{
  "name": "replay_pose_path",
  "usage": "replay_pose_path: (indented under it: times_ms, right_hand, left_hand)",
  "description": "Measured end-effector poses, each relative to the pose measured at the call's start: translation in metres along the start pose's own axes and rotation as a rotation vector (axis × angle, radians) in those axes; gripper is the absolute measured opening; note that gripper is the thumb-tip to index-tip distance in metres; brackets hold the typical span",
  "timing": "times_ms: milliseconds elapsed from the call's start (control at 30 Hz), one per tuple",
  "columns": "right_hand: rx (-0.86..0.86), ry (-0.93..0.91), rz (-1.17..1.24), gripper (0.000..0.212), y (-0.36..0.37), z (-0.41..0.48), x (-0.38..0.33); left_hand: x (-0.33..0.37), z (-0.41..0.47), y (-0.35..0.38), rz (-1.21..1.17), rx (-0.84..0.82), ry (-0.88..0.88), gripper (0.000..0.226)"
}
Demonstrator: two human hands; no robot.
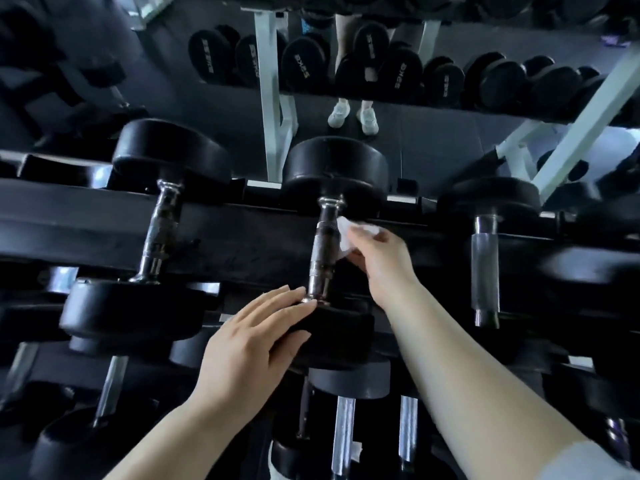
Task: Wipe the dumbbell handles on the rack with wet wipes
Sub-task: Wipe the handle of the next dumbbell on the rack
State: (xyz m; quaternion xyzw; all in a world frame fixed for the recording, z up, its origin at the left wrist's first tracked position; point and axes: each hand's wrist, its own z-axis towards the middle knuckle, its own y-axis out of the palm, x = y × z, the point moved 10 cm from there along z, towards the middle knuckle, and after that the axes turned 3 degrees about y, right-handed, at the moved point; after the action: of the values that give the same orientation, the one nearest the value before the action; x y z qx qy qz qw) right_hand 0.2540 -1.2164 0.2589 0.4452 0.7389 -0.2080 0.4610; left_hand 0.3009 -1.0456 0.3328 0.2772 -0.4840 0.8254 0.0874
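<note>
A black dumbbell lies on the top shelf of the rack (pixel 242 233), its worn metal handle (pixel 322 247) running away from me in the middle of the head view. My right hand (pixel 381 258) pinches a white wet wipe (pixel 349 237) against the right side of that handle, near its far end. My left hand (pixel 256 344) rests with straight fingers on the dumbbell's near black head (pixel 339 341), fingertips close to the handle's collar.
More dumbbells sit on the same shelf: one to the left (pixel 159 233) and one with a silver handle to the right (pixel 485 265). Lower shelves hold several more. A mirror behind reflects the rack, its white frame (pixel 273 98) and a person's legs.
</note>
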Motion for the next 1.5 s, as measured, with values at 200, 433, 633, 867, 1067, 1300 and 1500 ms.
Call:
replay_pose_path:
  times_ms: [200,433,633,867,1067,1300,1500]
  right_hand:
    - [-0.084,0.047,-0.393,0.015,-0.012,-0.018,0.028]
    - [0.01,0.04,-0.092,0.032,-0.008,0.011,0.004]
    - [-0.211,0.141,-0.391,0.028,-0.006,-0.017,0.042]
    - [0.068,0.121,0.106,0.037,-0.009,0.019,0.021]
    - [-0.17,0.119,-0.148,0.025,-0.008,-0.012,0.042]
    - [-0.174,0.281,0.373,0.027,-0.024,-0.022,0.049]
    - [-0.18,0.233,0.434,0.031,-0.014,-0.018,0.031]
  left_hand:
    - [-0.004,-0.004,0.005,-0.053,0.014,-0.075,0.041]
    - [-0.006,-0.004,0.006,-0.102,0.0,-0.086,0.037]
    - [-0.008,-0.005,0.005,-0.118,0.019,-0.092,0.036]
    - [-0.008,-0.005,0.006,-0.118,0.037,-0.104,0.041]
    - [-0.01,-0.006,0.007,-0.144,0.044,-0.101,0.039]
    - [-0.011,-0.006,0.006,-0.138,0.045,-0.126,0.033]
    - [-0.01,-0.006,0.006,-0.125,0.043,-0.103,0.037]
